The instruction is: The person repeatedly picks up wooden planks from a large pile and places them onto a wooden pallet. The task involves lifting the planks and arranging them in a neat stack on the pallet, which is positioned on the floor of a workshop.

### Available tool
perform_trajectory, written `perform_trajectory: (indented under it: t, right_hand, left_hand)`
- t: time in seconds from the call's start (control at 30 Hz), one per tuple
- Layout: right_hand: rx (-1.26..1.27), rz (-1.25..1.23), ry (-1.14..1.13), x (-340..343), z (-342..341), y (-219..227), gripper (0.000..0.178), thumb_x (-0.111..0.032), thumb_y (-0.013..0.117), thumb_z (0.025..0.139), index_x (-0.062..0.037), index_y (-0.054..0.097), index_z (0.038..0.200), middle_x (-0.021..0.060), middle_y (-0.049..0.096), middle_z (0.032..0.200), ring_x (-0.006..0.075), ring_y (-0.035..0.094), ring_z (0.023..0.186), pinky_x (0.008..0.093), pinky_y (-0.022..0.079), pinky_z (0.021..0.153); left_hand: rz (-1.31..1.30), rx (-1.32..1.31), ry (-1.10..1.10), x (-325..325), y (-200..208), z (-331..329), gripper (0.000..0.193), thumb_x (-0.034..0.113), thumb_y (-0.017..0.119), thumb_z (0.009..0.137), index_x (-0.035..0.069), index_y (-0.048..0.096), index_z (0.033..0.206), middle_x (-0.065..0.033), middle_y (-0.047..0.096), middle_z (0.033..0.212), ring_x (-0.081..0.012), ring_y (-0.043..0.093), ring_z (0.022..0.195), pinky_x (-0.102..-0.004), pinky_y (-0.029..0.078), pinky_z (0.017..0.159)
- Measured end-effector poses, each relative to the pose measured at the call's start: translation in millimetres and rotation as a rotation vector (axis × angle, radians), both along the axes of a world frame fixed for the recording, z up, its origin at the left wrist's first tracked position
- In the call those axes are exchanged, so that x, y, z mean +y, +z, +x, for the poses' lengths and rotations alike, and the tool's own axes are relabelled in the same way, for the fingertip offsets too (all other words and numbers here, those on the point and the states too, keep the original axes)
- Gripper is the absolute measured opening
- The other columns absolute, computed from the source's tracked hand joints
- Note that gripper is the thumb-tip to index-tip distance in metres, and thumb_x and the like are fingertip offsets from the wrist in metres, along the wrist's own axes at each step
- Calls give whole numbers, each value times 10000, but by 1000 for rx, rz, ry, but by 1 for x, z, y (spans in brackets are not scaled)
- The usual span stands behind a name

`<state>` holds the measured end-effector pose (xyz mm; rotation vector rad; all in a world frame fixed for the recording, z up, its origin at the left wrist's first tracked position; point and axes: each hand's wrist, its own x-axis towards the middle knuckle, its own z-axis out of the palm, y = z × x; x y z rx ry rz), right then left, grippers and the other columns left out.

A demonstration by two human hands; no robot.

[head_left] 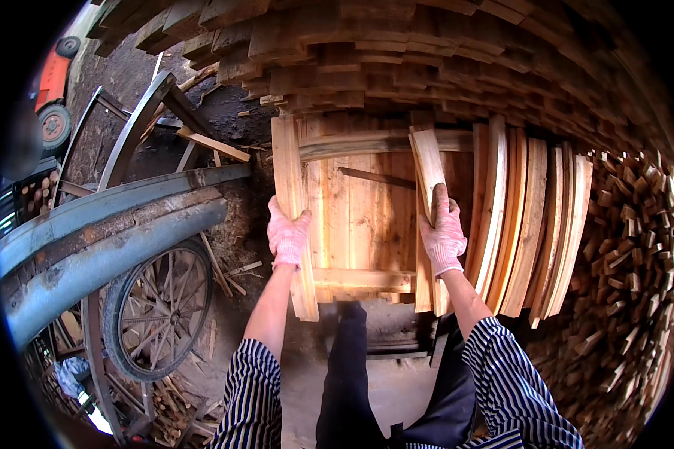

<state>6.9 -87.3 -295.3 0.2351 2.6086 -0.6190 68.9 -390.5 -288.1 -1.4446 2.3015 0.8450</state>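
My left hand, in a pale pink work glove, is wrapped round a wooden board at the left end of a layer of planks. In a matching glove with dark-stained fingers, my right hand grips a narrower wooden slat near the middle. Between the hands, planks lie side by side. Two crosspieces, a far batten and a near batten, run across them. A thin dark strip rests slantwise on the planks. Several upright-running slats line up to the right of my right hand.
Stacked timber rises along the far side, and a large pile of cut wood ends fills the right. At left are a blue-grey metal beam, a spoked wheel, curved metal frames and an orange vehicle.
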Motion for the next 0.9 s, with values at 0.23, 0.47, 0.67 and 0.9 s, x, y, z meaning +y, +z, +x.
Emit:
perform_trajectory:
  t: [0.23,0.47,0.67,0.9]
  right_hand:
    - [270,18,27,-31,16,11,766,-195,769,860,-379,423,1518,178,572,1406,321,677,1123,422,630,846]
    - [79,-273,-127,-178,44,10,681,-335,622,971,-150,356,1570,236,615,1318,285,699,991,338,643,729]
    - [-330,-581,34,-215,27,1,762,-437,531,1002,-123,218,1621,243,442,1547,445,533,1315,485,464,1092]
    - [-53,156,-116,-54,-6,-13,955,-362,768,872,-294,191,1631,251,444,1472,393,556,1255,554,484,1011]
  left_hand:
    - [30,83,0,-19,-34,-1,912,300,855,799,124,332,1526,-232,666,1258,-350,667,1129,-430,539,945]
    - [374,344,35,-41,-48,19,772,368,668,992,223,237,1615,-164,648,1328,-265,622,1169,-383,482,1007]
    - [345,441,-25,-60,-60,33,710,295,631,1017,212,254,1613,-133,642,1314,-223,601,1153,-359,474,999]
    - [446,343,54,-68,-62,26,729,235,643,1007,260,254,1623,-132,637,1314,-215,615,1090,-337,525,899]
